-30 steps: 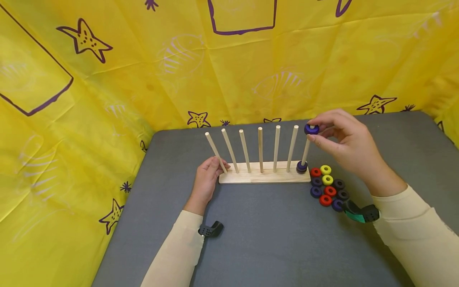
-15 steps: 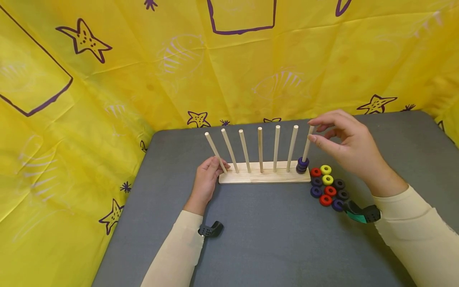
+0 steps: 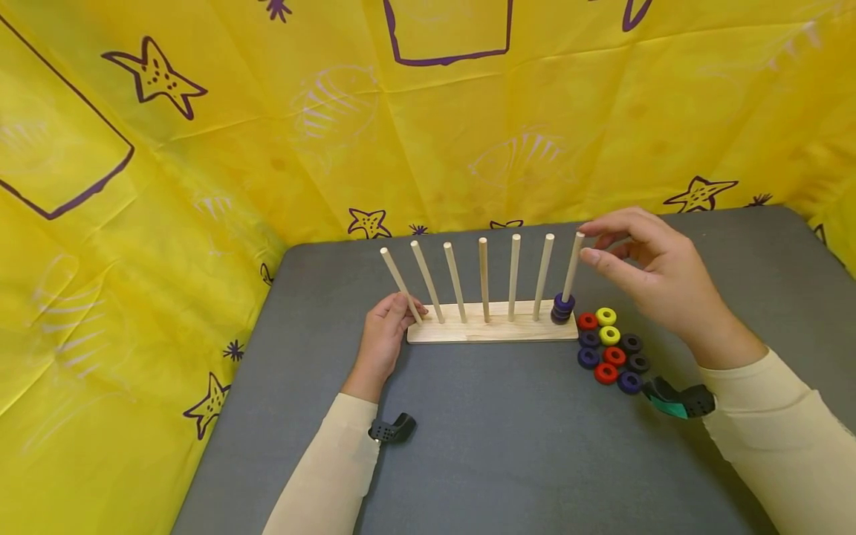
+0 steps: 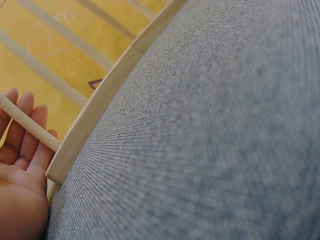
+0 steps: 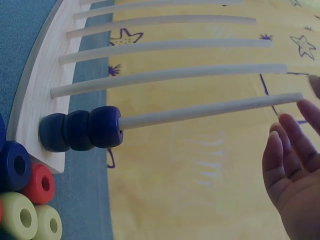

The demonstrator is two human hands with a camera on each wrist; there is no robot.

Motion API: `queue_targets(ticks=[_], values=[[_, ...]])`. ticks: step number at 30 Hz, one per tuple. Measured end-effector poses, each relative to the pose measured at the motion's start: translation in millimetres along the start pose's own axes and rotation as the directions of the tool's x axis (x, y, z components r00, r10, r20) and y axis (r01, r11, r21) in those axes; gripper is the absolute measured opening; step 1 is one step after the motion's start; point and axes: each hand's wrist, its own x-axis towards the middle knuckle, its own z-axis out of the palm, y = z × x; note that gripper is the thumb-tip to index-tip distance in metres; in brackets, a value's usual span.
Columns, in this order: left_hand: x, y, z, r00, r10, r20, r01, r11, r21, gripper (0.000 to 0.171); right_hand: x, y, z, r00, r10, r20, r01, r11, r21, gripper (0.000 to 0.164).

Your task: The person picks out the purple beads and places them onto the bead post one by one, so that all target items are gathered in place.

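Observation:
A pale wooden base [image 3: 491,331] carries a row of several upright pegs. On its rightmost peg [image 3: 573,267], three dark blue rings [image 5: 82,129] sit stacked at the bottom. My right hand [image 3: 652,271] is beside the top of that peg, thumb and fingers parted with no ring between them. In the right wrist view its fingertips are close to the peg's tip; whether they touch it I cannot tell. My left hand [image 3: 384,334] rests at the base's left end. Its loosely extended fingers [image 4: 30,130] lie behind the leftmost peg [image 4: 30,123].
Right of the base, loose rings lie grouped on the grey tabletop [image 3: 481,446]: red [image 3: 605,373], yellow [image 3: 609,336], blue [image 3: 629,383] and black [image 3: 638,362]. A yellow patterned cloth [image 3: 428,148] hangs behind and at the sides.
A blue ring, held by my right hand at the peg's top a second ago, has dropped onto the two rings below. The right hand has let go and shifted slightly right; the left stays put.

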Motion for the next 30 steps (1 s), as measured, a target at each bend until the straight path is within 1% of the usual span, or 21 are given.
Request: queue_targets(ticks=[2,3,4,6,8,9,11,14,15,16,19,22,28,30], values=[[-0.1,-0.1,0.1,1.0,0.001,0.001,-0.001,1.0,0.0,0.045,-1.5,1.4,-2.0,1.0,0.009,0.003,-0.009,0.999,0.038,0.028],[-0.1,-0.2,0.0,1.0,0.001,0.001,-0.001,1.0,0.004,0.045,-2.1,2.3,-3.1,1.0,0.015,0.006,-0.016,0.997,0.074,0.025],[-0.1,-0.3,-0.1,1.0,0.0,0.0,0.0,1.0,0.008,0.045,-2.6,3.1,-4.1,1.0,0.027,0.009,-0.028,0.993,0.119,0.024],[-0.2,-0.3,-0.1,1.0,-0.001,0.0,0.001,1.0,0.014,0.044,-3.6,5.7,-5.7,0.999,0.041,0.013,-0.043,0.973,0.225,0.025],[-0.1,-0.5,-0.3,1.0,-0.002,0.0,0.002,1.0,0.017,0.044,-4.6,8.8,-6.8,0.999,0.051,0.016,-0.053,0.937,0.347,0.03],[-0.2,-0.4,-0.3,1.0,-0.002,0.001,0.002,1.0,0.019,0.044,-5.1,10.6,-7.5,0.999,0.045,0.019,-0.049,0.909,0.414,0.034],[0.1,-0.6,-0.4,1.0,-0.001,0.001,0.001,1.0,0.018,0.044,-6.1,15.0,-8.5,1.0,0.014,0.026,-0.026,0.855,0.518,0.04],[0.3,-0.7,-0.5,1.0,-0.001,0.0,0.001,1.0,0.018,0.043,-7.0,21.7,-10.3,0.998,-0.041,0.038,0.008,0.787,0.617,0.048],[0.5,-0.9,-0.4,1.0,-0.002,-0.001,0.002,1.0,0.016,0.043,-7.4,23.9,-10.8,0.997,-0.058,0.041,0.018,0.769,0.639,0.05],[0.5,-0.9,-0.4,1.0,-0.002,-0.003,0.002,1.0,0.014,0.043,-8.0,25.9,-11.2,0.997,-0.066,0.041,0.023,0.76,0.649,0.051],[0.7,-0.9,-0.2,1.0,-0.006,-0.007,0.006,1.0,0.011,0.043,-10.5,30.7,-12.5,0.996,-0.073,0.041,0.027,0.745,0.666,0.053],[0.7,-0.7,-0.2,1.0,-0.008,-0.005,0.008,1.0,0.011,0.043,-14.4,34.0,-13.8,0.996,-0.071,0.047,0.022,0.751,0.66,0.053],[0.3,-0.5,-0.5,1.0,-0.009,-0.001,0.009,1.0,-0.005,0.044,-23.5,41.0,-17.8,0.996,-0.066,0.066,0.01,0.774,0.634,0.052],[0.2,-0.4,-0.5,1.0,-0.008,-0.003,0.008,1.0,-0.008,0.044,-26.0,44.5,-19.4,0.996,-0.059,0.068,0.002,0.772,0.635,0.051]])
